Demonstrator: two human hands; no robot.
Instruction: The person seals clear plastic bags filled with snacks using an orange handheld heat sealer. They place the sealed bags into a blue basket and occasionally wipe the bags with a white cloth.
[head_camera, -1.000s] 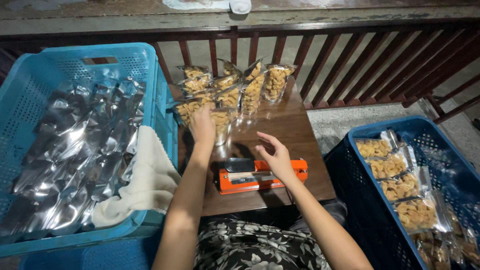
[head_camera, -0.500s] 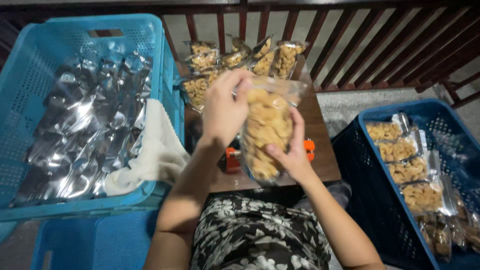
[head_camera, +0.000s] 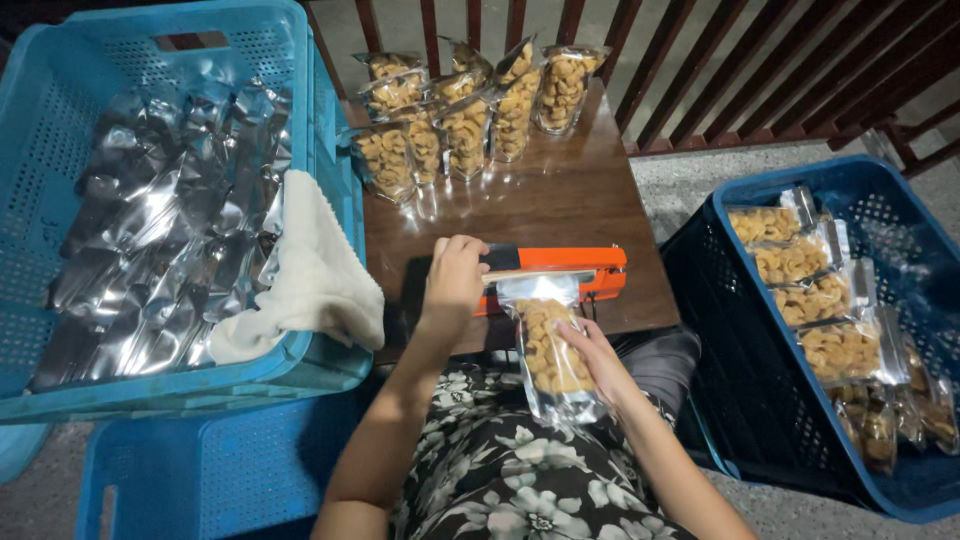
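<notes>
Two hands are working a heat sealer (head_camera: 555, 272) on a small wooden table (head_camera: 590, 205). At nine o'clock, a light-blue crate (head_camera: 60, 80) is holding empty silver pouches (head_camera: 150, 230), with a white cloth (head_camera: 315, 280) draping over its rim. At twelve o'clock, filled snack bags (head_camera: 460, 110) are standing upright in rows, mouths seemingly unsealed. At centre, the left hand (head_camera: 452, 282) is curling closed over the sealer's black handle, pressing down. Just right of it, the right hand (head_camera: 590, 352) is lying half open against one filled bag (head_camera: 552, 355), fingers steadying its side while the bag's top is sitting under the sealer bar and its body is hanging off the table edge over the lap. At three o'clock, a dark-blue crate (head_camera: 730, 190) is holding finished bags (head_camera: 800, 300) lying flat. Risk, judging from here: with the bag hanging unsupported, its weight could be pulling the mouth askew, leaving a crooked or incomplete seal; fingers near the bar could be getting burned.
</notes>
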